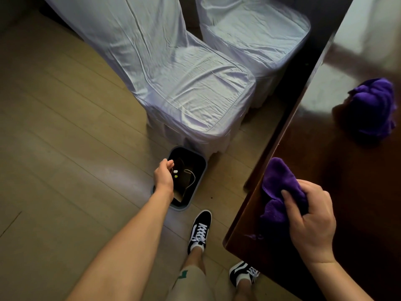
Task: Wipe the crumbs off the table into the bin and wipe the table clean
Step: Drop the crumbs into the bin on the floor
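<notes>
My right hand (310, 222) grips a bunched purple cloth (277, 190) that is pressed on the near left edge of the dark glossy wooden table (338, 170). My left hand (163, 175) reaches down over the left rim of a small grey-blue bin (200, 168) on the floor. Its fingers are curled shut, and I cannot tell whether they touch the rim. Two small bits, one white (175, 171) and one green (176, 176), show just under the fingers inside the bin. A thin white cord and dark scraps also lie in the bin.
A second crumpled purple cloth (373, 107) lies farther along the table. Two chairs in pale fabric covers (186, 88) (258, 33) stand beside the table, the nearer one right behind the bin. My feet in black-and-white sneakers (199, 231) stand on the wooden floor between bin and table.
</notes>
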The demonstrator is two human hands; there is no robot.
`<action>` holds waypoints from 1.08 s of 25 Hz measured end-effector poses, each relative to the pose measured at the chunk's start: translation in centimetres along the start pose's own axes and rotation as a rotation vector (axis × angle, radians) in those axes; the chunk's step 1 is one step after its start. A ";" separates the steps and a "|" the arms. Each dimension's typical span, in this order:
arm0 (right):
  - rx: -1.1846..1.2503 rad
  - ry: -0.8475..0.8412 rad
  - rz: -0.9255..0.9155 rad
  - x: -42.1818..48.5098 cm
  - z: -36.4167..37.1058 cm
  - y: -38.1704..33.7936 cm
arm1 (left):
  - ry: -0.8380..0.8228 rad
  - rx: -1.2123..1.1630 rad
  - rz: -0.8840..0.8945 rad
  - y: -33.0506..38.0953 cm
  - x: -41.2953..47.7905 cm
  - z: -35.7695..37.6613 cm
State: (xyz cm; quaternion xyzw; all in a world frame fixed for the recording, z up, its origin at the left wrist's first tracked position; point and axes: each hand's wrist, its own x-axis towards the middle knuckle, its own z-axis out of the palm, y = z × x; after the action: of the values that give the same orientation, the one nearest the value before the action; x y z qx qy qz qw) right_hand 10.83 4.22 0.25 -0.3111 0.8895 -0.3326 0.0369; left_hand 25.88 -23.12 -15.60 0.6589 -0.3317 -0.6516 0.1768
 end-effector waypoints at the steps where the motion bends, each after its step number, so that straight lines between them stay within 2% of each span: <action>1: 0.000 0.003 0.000 0.0 0.0 0.0 | 0.003 0.009 -0.005 0.1 0.2 0.0; 4: -0.003 0.007 0.004 0.0 0.0 -0.1 | 0.023 0.091 0.017 0.1 0.6 -0.3; 9: 0.010 0.014 0.015 -0.1 0.1 -0.2 | 0.081 0.290 0.173 -0.6 1.4 -1.0; 16: 0.004 0.028 0.018 -0.3 0.1 0.0 | 0.118 0.189 0.206 0.0 1.8 -0.8; 22: -0.004 0.019 0.019 -0.3 0.2 0.2 | 0.137 0.348 0.316 0.2 1.4 -1.1; 27: 0.001 0.018 0.019 -0.2 0.1 0.0 | 0.102 0.177 0.225 0.3 1.3 -1.4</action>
State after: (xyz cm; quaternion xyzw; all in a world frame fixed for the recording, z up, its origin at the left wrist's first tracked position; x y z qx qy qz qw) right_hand 11.05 4.32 0.15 -0.2997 0.8925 -0.3355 0.0319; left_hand 27.11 -24.49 -16.29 0.6629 -0.4502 -0.5615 0.2063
